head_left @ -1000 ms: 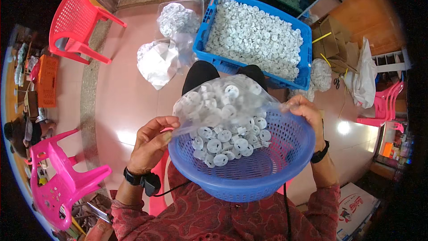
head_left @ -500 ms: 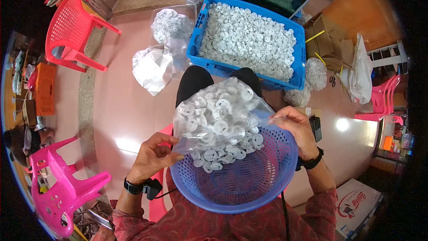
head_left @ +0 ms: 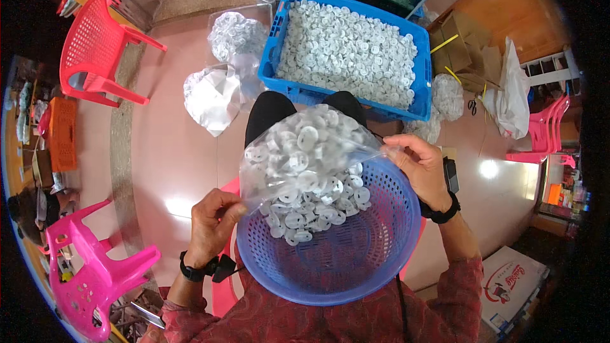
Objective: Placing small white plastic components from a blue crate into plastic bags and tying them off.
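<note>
Pinching the clear plastic bag (head_left: 262, 164) over the round blue plastic basket (head_left: 359, 259) with left grip (head_left: 214, 223) and right grip (head_left: 421, 170), spread the bag's mouth low to contain round white plastic pieces (head_left: 295, 220).

Red armchair (head_left: 94, 44), pink armchair (head_left: 92, 267), orange crate (head_left: 62, 136) at left, black scissors (head_left: 472, 107), white carton (head_left: 511, 289)

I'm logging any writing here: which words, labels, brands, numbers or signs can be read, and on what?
White carton, lower right: red lettering and a red emblem, which I won't copy out; its smaller marks are too small to read.
Blue crate and purple basket: no lettering I can make out.
White plastic pieces: any marking is too small to read.
</note>
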The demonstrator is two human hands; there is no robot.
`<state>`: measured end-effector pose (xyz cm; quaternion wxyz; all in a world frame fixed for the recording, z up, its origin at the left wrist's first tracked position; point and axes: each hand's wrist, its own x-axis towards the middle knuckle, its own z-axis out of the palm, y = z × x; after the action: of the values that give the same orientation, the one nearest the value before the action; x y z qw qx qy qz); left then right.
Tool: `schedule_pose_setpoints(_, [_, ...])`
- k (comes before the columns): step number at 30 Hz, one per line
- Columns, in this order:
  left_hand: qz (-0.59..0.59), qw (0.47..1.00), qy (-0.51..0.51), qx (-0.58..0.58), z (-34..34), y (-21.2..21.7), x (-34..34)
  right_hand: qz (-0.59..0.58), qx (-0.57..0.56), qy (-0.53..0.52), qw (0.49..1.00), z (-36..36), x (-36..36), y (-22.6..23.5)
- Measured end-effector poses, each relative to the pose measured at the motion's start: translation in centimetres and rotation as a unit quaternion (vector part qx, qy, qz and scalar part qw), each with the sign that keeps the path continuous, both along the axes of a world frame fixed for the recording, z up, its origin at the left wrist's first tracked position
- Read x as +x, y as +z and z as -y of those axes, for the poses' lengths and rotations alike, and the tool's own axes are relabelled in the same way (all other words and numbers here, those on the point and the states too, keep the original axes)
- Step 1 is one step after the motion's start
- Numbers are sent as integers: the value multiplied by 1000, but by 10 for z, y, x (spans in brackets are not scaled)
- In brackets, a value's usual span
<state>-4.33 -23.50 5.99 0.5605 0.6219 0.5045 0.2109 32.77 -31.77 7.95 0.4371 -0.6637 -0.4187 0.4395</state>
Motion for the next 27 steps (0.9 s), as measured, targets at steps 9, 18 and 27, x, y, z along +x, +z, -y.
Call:
schedule_pose_setpoints(9, [-105, 988, -73, 86, -8, 6, 17, 195, 109, 29, 974, -19, -3, 8])
schedule_pose_setpoints(18, [-76, 989, -15, 123, 3, 15, 11, 190, 45, 97, 976, -6, 14, 4])
schedule_pose_setpoints(27, [-105, 969, -39, 218, 9, 25, 14, 100, 25, 95, 990, -4, 11, -8])
